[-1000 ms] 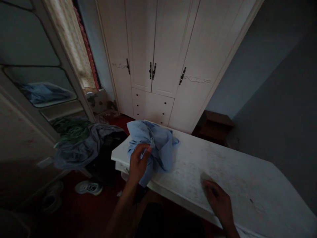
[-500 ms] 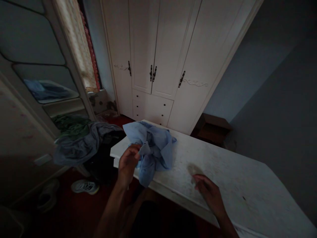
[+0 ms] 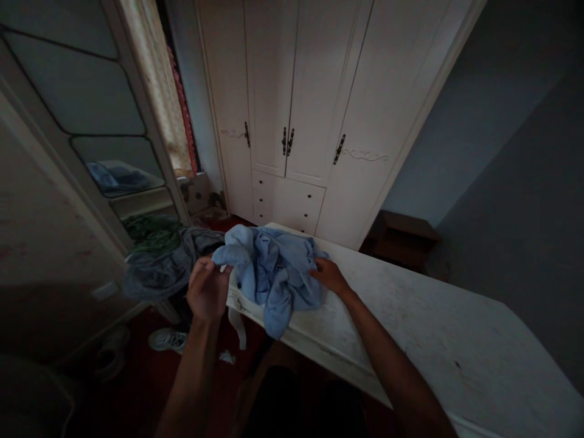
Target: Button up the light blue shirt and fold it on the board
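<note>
A crumpled light blue shirt [image 3: 269, 261] lies bunched on the left end of a white table [image 3: 387, 304], with one part hanging over the front edge. My left hand [image 3: 207, 289] is closed at a raised, sleeve-like end of it, just off the table's left edge. On the other side, the fingertips of my right hand [image 3: 331, 277] pinch the shirt's right edge close to the tabletop. The folds hide the rest of the shirt's shape.
Grey and green clothes [image 3: 159, 261] are heaped left of the table, below a mirror panel [image 3: 118, 170]. A white shoe [image 3: 166, 339] lies on the red floor. Behind the table stand a white wardrobe [image 3: 314, 121] and a brown box-like piece of furniture [image 3: 406, 234].
My right hand has moved left from above the bare tabletop and taken hold of the shirt's right edge. My left hand has moved left, pulling part of the shirt outward.
</note>
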Available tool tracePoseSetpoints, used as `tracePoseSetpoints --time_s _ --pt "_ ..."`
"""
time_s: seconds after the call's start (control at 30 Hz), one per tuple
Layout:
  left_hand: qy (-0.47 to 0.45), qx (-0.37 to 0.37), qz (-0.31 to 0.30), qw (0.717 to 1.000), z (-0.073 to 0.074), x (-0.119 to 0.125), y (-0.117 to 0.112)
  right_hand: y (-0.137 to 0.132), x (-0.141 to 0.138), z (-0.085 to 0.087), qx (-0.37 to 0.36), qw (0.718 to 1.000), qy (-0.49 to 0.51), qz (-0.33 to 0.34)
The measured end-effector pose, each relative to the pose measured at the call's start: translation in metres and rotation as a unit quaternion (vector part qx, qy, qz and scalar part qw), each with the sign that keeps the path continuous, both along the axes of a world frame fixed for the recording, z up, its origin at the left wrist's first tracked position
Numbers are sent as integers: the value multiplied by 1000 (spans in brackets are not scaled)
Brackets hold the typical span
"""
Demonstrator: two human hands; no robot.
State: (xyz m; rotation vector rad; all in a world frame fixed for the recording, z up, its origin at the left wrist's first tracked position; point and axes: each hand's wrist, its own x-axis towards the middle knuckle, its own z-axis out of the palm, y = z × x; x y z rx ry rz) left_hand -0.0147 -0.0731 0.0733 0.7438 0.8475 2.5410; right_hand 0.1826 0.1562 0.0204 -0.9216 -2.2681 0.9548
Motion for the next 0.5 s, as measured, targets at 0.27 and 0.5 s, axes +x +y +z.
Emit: tracePoseSetpoints --time_s 0.27,0.5 --pt "-49 15 78 996 -6 -26 -9 47 70 33 -141 943 290 -80" --pt "-66 9 98 993 -5 -30 9 72 179 84 -44 846 474 -240"
